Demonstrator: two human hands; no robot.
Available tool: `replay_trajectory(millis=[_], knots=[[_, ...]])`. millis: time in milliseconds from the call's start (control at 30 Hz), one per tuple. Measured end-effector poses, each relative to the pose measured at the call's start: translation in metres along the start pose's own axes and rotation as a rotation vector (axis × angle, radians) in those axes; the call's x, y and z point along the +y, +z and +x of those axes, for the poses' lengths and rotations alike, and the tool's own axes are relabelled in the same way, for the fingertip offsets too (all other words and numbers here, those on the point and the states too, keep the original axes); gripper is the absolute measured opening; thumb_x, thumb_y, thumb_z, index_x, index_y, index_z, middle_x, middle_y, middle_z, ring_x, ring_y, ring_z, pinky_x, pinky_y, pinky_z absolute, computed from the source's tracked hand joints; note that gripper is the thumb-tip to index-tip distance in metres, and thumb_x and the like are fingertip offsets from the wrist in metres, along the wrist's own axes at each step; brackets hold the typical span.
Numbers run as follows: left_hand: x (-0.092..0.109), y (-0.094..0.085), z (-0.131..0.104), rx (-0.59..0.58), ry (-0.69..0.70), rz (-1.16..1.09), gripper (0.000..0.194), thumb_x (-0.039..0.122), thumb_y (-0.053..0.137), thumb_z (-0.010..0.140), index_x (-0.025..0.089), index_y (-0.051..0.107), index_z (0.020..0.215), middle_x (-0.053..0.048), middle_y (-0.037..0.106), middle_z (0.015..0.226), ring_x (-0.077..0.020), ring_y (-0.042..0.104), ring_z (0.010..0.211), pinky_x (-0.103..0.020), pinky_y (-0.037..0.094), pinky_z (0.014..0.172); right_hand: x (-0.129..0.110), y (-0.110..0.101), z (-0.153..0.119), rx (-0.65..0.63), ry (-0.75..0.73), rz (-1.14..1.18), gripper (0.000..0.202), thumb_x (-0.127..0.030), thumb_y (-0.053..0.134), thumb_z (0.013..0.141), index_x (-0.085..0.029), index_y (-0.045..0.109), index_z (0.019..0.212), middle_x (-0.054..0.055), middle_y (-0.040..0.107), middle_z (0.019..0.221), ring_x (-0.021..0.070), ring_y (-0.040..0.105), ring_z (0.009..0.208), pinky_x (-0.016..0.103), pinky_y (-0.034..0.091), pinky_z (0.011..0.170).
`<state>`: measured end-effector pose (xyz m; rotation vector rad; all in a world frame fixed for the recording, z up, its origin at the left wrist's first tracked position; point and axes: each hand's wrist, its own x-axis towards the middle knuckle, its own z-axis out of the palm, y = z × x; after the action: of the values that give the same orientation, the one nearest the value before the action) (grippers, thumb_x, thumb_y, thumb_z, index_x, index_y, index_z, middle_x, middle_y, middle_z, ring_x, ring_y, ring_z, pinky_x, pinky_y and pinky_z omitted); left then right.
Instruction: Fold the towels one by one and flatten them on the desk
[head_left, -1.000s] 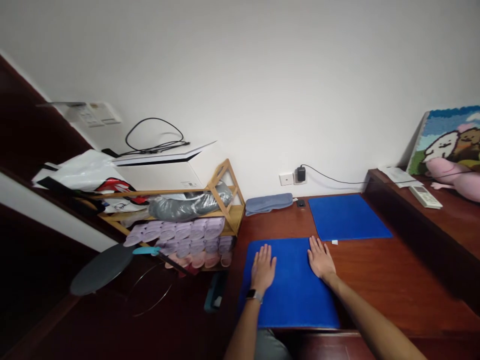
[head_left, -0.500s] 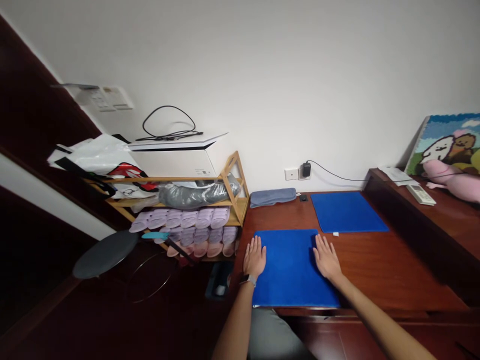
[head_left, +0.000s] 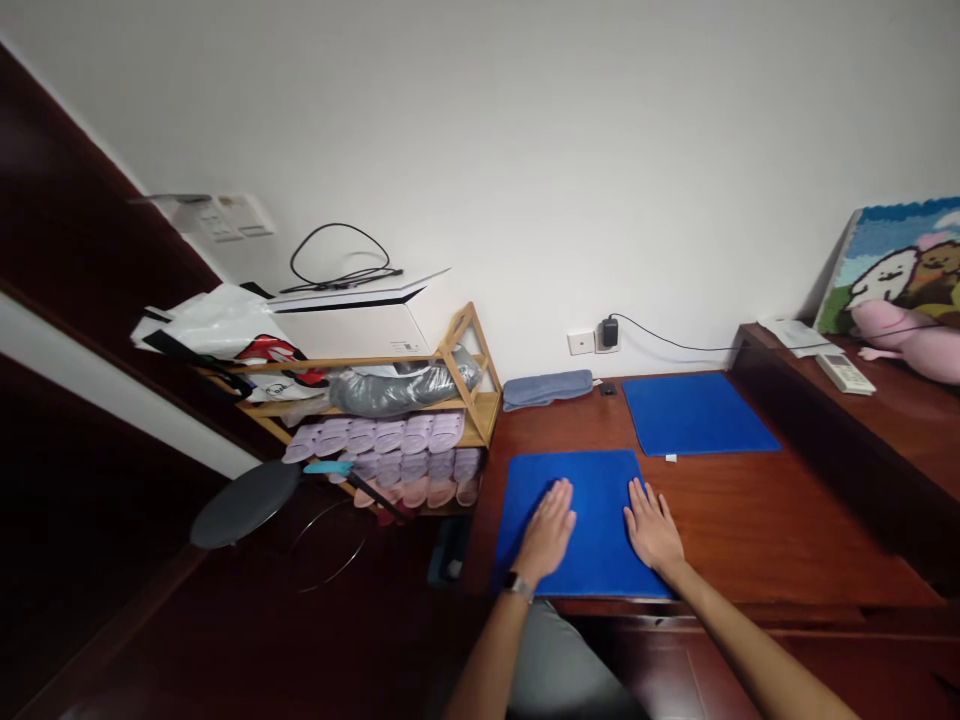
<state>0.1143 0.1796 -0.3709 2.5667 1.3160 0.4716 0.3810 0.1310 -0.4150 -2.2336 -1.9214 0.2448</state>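
Note:
A flat blue cloth (head_left: pixel 596 480) lies spread on the wooden desk near its front edge. My left hand (head_left: pixel 549 530), with a watch (head_left: pixel 519 586) on the wrist, rests palm down over the left half of this cloth, fingers stretched out. At the cloth's right edge lies my right hand (head_left: pixel 654 525), flat with its fingers a little apart. Neither hand grips anything. Farther back on the right is a second blue cloth (head_left: pixel 697 415), also flat, with a small white tag at its front edge.
A folded grey-blue cloth (head_left: pixel 547 389) lies at the desk's back left. A black plug (head_left: pixel 610 331) sits in the wall socket. Left stands a wooden rack (head_left: pixel 487 415) with slippers and a white box (head_left: pixel 352 330). A remote control (head_left: pixel 845 373) lies on the raised surface at right.
My left hand has moved right, from the near cloth's left edge onto its surface. My right hand stays at the right edge. The camera view has shifted slightly.

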Motion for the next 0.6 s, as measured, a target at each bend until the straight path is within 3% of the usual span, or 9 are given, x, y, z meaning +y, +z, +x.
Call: replay_trajectory(millis=[33,100,267,367,467,533,600], knots=[[0.013,0.007,-0.002,-0.040,0.078,0.030,0.059,0.043,0.023,0.112,0.027,0.020,0.168,-0.001,0.029,0.173,-0.0160,0.024,0.160,-0.039,0.026,0.132,0.000,0.000,0.000,0.000,-0.002,0.002,0.069,-0.043,0.013,0.107,-0.013,0.023,0.168,0.005,0.024,0.173,0.0248,0.015,0.162,0.048,0.011,0.131],[0.026,0.014,-0.007,-0.076,0.095,0.089,0.059,0.044,0.024,0.111,0.026,0.022,0.167,-0.003,0.035,0.171,-0.0174,0.028,0.159,-0.042,0.027,0.131,0.000,-0.002,0.000,-0.007,0.000,0.003,0.068,-0.043,0.013,0.107,-0.013,0.023,0.167,0.004,0.024,0.173,0.0246,0.015,0.162,0.048,0.010,0.131],[0.016,-0.009,-0.021,-0.132,-0.007,0.233,0.057,0.046,0.025,0.110,0.027,0.038,0.162,-0.006,0.044,0.167,-0.0250,0.037,0.155,-0.049,0.031,0.126,-0.008,-0.028,-0.003,-0.020,0.041,0.000,0.067,-0.039,0.021,0.105,-0.010,0.029,0.166,0.007,0.027,0.173,0.0277,0.020,0.161,0.049,0.013,0.131],[0.020,-0.021,-0.020,-0.195,-0.018,0.344,0.056,0.043,0.030,0.108,0.021,0.048,0.156,-0.014,0.054,0.158,-0.0330,0.047,0.147,-0.054,0.033,0.121,-0.042,-0.061,-0.028,0.088,-0.021,0.099,0.061,-0.036,0.026,0.105,-0.011,0.049,0.156,0.014,0.045,0.165,0.0316,0.036,0.154,0.051,0.022,0.127],[0.039,-0.020,-0.006,-0.231,-0.003,0.388,0.051,0.037,0.035,0.106,0.018,0.059,0.147,-0.020,0.070,0.136,-0.0352,0.060,0.130,-0.055,0.037,0.114,-0.095,-0.093,-0.076,0.084,-0.351,0.403,0.045,-0.045,0.039,0.106,-0.023,0.067,0.133,0.011,0.069,0.137,0.0268,0.062,0.127,0.041,0.044,0.112],[0.054,-0.017,0.007,-0.238,0.006,0.417,0.048,0.030,0.037,0.104,0.019,0.063,0.143,-0.021,0.075,0.123,-0.0350,0.065,0.120,-0.055,0.039,0.109,-0.126,-0.107,-0.108,0.067,-0.477,0.603,0.033,-0.047,0.056,0.100,-0.027,0.068,0.122,0.007,0.073,0.121,0.0244,0.067,0.111,0.037,0.051,0.100],[0.069,-0.017,0.016,-0.224,0.024,0.449,0.048,0.025,0.037,0.103,0.020,0.062,0.143,-0.021,0.075,0.122,-0.0347,0.066,0.117,-0.055,0.039,0.108,-0.144,-0.113,-0.129,0.103,-0.460,0.735,0.025,-0.041,0.066,0.094,-0.026,0.068,0.114,0.005,0.073,0.108,0.0227,0.068,0.098,0.034,0.055,0.090]])
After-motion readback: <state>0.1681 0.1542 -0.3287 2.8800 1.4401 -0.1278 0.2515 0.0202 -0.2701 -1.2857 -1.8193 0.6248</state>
